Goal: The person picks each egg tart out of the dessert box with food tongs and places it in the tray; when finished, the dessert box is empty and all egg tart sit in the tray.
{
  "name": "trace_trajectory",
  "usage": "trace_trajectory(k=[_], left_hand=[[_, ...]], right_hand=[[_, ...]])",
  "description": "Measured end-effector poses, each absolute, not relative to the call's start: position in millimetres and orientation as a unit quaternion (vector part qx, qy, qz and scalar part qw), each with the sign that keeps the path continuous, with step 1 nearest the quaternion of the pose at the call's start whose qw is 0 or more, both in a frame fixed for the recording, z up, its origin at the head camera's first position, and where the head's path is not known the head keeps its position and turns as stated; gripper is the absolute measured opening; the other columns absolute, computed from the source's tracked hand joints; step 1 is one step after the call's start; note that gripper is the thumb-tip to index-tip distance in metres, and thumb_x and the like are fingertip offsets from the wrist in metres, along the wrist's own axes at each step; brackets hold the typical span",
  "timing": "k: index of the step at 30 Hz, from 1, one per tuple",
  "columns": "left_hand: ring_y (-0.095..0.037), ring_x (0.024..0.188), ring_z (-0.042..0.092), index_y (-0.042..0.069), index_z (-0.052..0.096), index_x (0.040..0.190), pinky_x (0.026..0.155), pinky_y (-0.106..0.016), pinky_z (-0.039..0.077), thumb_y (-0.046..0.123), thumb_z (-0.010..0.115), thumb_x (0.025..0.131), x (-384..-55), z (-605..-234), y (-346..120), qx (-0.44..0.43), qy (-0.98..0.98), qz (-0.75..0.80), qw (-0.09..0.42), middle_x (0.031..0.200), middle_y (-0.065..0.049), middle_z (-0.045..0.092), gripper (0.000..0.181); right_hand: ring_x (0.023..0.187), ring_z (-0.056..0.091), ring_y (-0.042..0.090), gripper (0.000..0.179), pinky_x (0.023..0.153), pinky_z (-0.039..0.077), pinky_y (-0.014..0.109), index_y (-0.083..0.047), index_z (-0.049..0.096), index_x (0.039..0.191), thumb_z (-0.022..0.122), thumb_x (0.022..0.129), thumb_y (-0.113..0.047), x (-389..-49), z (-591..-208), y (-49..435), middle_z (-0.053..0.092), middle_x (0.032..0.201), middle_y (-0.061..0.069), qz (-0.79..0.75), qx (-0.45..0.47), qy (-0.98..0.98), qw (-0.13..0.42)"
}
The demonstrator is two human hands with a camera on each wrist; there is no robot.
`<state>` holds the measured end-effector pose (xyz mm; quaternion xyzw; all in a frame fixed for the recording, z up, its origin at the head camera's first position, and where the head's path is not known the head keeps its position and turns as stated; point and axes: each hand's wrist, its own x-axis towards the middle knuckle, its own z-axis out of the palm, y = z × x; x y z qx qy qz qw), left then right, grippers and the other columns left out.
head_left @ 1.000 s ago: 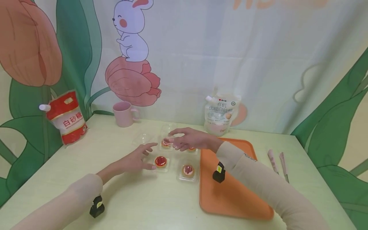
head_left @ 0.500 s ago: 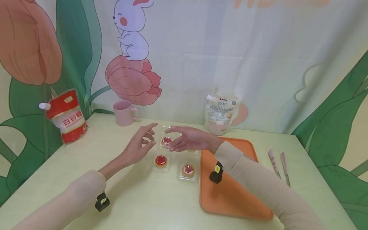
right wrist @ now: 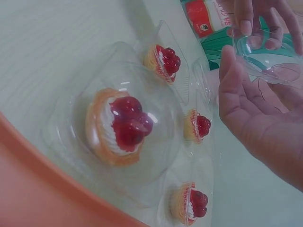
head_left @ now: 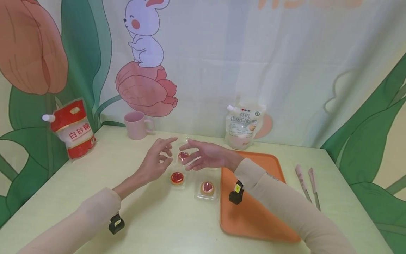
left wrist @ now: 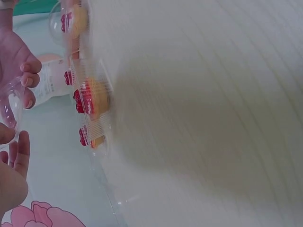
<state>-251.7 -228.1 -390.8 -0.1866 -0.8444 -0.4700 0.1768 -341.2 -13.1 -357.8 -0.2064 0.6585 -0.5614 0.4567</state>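
Note:
Several small tarts with red fruit sit in clear plastic cups on the pale green table [head_left: 158, 218]. The back tart [head_left: 183, 155] lies between my two hands. The fingertips of my left hand [head_left: 157, 159] pinch the rim of a clear plastic lid [right wrist: 265, 56] lifted above it. My right hand [head_left: 206, 156] is spread palm-inward beside the lid, its thumb [right wrist: 228, 66] at the lid's edge. Two more tarts [head_left: 177, 177] [head_left: 207, 188] stand nearer me. The one closest to the right wrist camera [right wrist: 120, 125] sits under a closed dome.
An orange tray [head_left: 253, 211] lies right of the tarts. At the back stand a pink mug [head_left: 136, 125], a red sugar bag [head_left: 73, 130] and a white pouch [head_left: 242, 125]. Two knives [head_left: 306, 183] lie at the far right. A printed backdrop closes the back.
My left hand has lifted off the table beside the front-left tart and moved back and up to the lid at the right hand. My right hand has turned palm-inward and barely shifted.

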Motion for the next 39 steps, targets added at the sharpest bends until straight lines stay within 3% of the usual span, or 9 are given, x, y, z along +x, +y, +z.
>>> trace_trajectory(k=[5,13,17,20,26,30,35,39], left_hand=[[-0.032,0.094,0.062,0.008,0.05,0.144,0.083,-0.045,0.06,-0.018,0.061,0.083,-250.7,-389.7,-226.4,-0.178,-0.851,-0.458,0.186,0.11,-0.017,0.051,0.067],[-0.027,0.089,0.062,0.009,0.05,0.144,0.082,-0.044,0.06,-0.018,0.064,0.081,-250.9,-388.4,-228.2,-0.16,-0.875,-0.424,0.171,0.112,-0.017,0.052,0.07],[-0.025,0.087,0.063,0.008,0.051,0.144,0.078,-0.038,0.061,-0.018,0.064,0.081,-251.6,-386.2,-231.0,-0.149,-0.877,-0.427,0.159,0.11,-0.016,0.051,0.07],[-0.026,0.087,0.064,0.007,0.05,0.144,0.074,-0.033,0.061,-0.019,0.064,0.081,-252.4,-385.0,-234.9,-0.135,-0.877,-0.435,0.15,0.107,-0.016,0.049,0.07],[-0.03,0.089,0.066,0.006,0.047,0.146,0.071,-0.027,0.06,-0.017,0.063,0.083,-254.2,-383.4,-245.0,-0.1,-0.876,-0.456,0.12,0.108,-0.017,0.047,0.069],[-0.033,0.093,0.067,0.006,0.045,0.147,0.072,-0.029,0.06,-0.013,0.062,0.086,-253.2,-380.2,-252.5,-0.092,-0.877,-0.462,0.098,0.108,-0.018,0.047,0.066],[-0.038,0.099,0.067,0.005,0.044,0.148,0.076,-0.038,0.061,-0.011,0.059,0.087,-252.1,-372.5,-263.5,-0.086,-0.878,-0.464,0.072,0.109,-0.021,0.048,0.065],[-0.039,0.103,0.065,0.005,0.042,0.15,0.078,-0.037,0.061,-0.01,0.058,0.088,-251.8,-366.4,-273.0,-0.073,-0.881,-0.466,0.039,0.111,-0.021,0.048,0.066]], right_hand=[[0.103,0.069,0.026,0.058,0.113,0.04,0.052,-0.018,0.043,0.149,0.031,0.105,-0.054,-340.1,-359.3,-14.8,0.052,0.142,0.026,-0.555,-0.21,0.665,0.453],[0.101,0.071,0.026,0.058,0.091,0.056,0.035,-0.02,0.042,0.15,0.029,0.105,-0.054,-335.7,-355.8,-20.8,0.056,0.139,0.025,-0.534,-0.208,0.703,0.42],[0.103,0.071,0.027,0.058,0.093,0.056,0.036,-0.018,0.037,0.152,0.034,0.105,-0.053,-332.1,-356.3,-23.8,0.057,0.138,0.025,-0.52,-0.225,0.731,0.381],[0.103,0.072,0.027,0.056,0.094,0.056,0.038,-0.017,0.034,0.153,0.044,0.105,-0.044,-329.5,-359.4,-26.4,0.06,0.134,0.024,-0.512,-0.248,0.75,0.336],[0.095,0.074,0.026,0.065,0.087,0.059,0.037,-0.019,0.036,0.153,0.065,0.096,-0.012,-324.7,-364.6,-34.9,0.067,0.118,0.023,-0.519,-0.277,0.772,0.239],[0.092,0.073,0.026,0.068,0.085,0.06,0.037,-0.021,0.04,0.152,0.067,0.093,-0.002,-321.1,-365.1,-40.6,0.068,0.111,0.018,-0.52,-0.282,0.78,0.206],[0.091,0.072,0.023,0.071,0.087,0.059,0.04,-0.022,0.041,0.152,0.068,0.091,0.002,-318.6,-364.5,-47.9,0.063,0.115,0.018,-0.52,-0.295,0.78,0.187],[0.091,0.073,0.023,0.071,0.086,0.059,0.039,-0.021,0.041,0.152,0.067,0.09,0.004,-318.6,-364.8,-54.2,0.059,0.117,0.016,-0.523,-0.313,0.769,0.195]])
